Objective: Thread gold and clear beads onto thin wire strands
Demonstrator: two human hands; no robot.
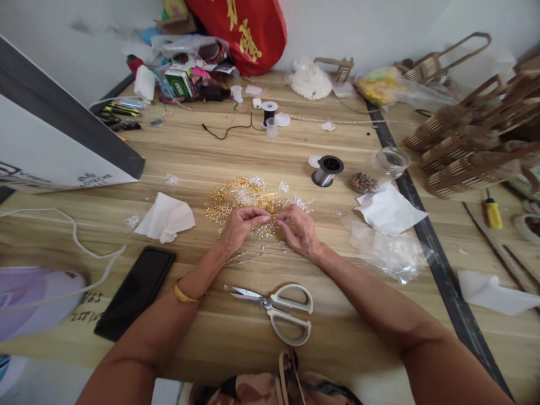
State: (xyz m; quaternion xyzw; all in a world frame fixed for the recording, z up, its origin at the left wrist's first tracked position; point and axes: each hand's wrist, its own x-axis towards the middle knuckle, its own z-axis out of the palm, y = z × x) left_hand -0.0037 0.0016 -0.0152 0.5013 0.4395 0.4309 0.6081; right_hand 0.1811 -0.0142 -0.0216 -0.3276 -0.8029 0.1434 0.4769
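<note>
My left hand [243, 224] and my right hand [298, 229] meet over the middle of the wooden table, thumbs and forefingers pinched close together. Whatever sits between the fingertips is too small to make out. Just behind and beneath the hands spreads a pile of gold and silver jewelry findings [242, 194], with small rings at its left and thin silver pins [300, 203] at its right. A thin beaded chain [253, 254] lies in loose lines below the hands. Closer to me, white-handled scissors [270, 306] rest with their blades apart, pointing left.
A black phone [135, 292] and a crumpled tissue [166, 218] lie at left. A wire spool [327, 171], a tipped clear jar [388, 166] of beads and plastic bags [394, 253] are at right. Brown woven baskets [472, 135] crowd the far right; a white box [63, 129] stands left.
</note>
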